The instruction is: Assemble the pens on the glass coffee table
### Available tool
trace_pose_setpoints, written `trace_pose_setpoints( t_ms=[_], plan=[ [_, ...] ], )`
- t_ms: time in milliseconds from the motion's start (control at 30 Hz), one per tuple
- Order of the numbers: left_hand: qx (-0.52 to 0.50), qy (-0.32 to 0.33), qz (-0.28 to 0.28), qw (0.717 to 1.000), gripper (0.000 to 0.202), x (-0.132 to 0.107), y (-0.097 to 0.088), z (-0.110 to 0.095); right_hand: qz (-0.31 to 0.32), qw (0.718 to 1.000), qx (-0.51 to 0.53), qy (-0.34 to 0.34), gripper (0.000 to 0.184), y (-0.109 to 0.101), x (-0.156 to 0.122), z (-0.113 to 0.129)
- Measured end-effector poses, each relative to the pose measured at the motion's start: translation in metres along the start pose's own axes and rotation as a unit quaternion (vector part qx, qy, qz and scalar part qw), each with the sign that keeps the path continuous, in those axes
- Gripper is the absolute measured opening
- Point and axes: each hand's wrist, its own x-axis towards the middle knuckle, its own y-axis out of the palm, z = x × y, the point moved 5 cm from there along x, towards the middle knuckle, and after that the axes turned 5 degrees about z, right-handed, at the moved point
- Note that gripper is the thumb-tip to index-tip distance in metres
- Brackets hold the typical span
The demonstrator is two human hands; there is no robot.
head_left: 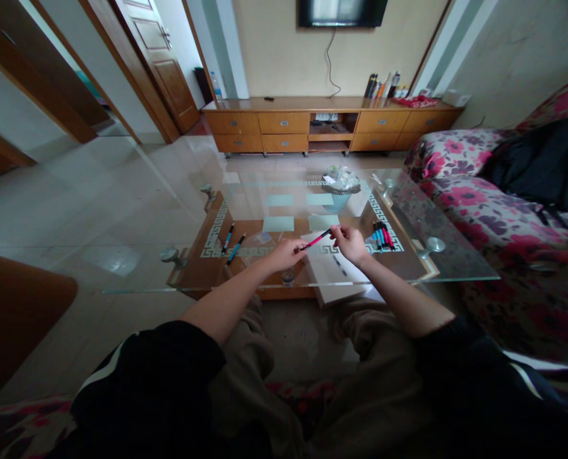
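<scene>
A pink and black pen (318, 240) is held slantwise above the glass table (245, 280). My left hand (286, 254) pinches its lower end, and my right hand (349, 243) grips the black upper end. To the right of my right hand, several blue, black and pink pens (383, 236) lie side by side. Two blue and black pens lie apart on the left, one farther back (227, 238) and one nearer (235, 249). White sheets or a box (329, 274) show through the glass below my hands.
A wastebasket with plastic bags (341, 185) stands past the table's far part. A floral sofa (475, 197) with a black bag (542, 162) borders the right. Beyond is a wooden TV cabinet (284, 121) with several bottles (384, 86) on top.
</scene>
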Motion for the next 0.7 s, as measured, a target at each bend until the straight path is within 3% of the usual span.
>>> trace_pose_setpoints(
  t_ms=[100,267,433,567,700],
  plan=[
    [-0.058,-0.016,-0.026,0.998,0.028,0.001,0.000,0.002,0.036,0.996,0.077,0.010,0.054,0.011,-0.001,0.000],
    [-0.041,-0.031,-0.036,0.998,0.036,0.002,0.004,0.002,0.171,0.980,0.098,-0.025,0.049,0.046,-0.010,0.004],
    [-0.043,-0.011,-0.034,0.998,0.049,0.003,0.010,0.000,0.145,0.984,0.099,-0.010,0.046,0.055,-0.011,0.000],
    [-0.057,-0.001,-0.004,0.998,0.068,0.002,0.015,0.001,0.104,0.989,0.105,0.020,0.039,0.039,-0.003,-0.005],
    [-0.014,-0.004,0.011,1.000,0.055,0.000,0.013,0.000,0.008,0.996,-0.002,0.084,0.024,-0.008,0.006,-0.022]
  ],
)
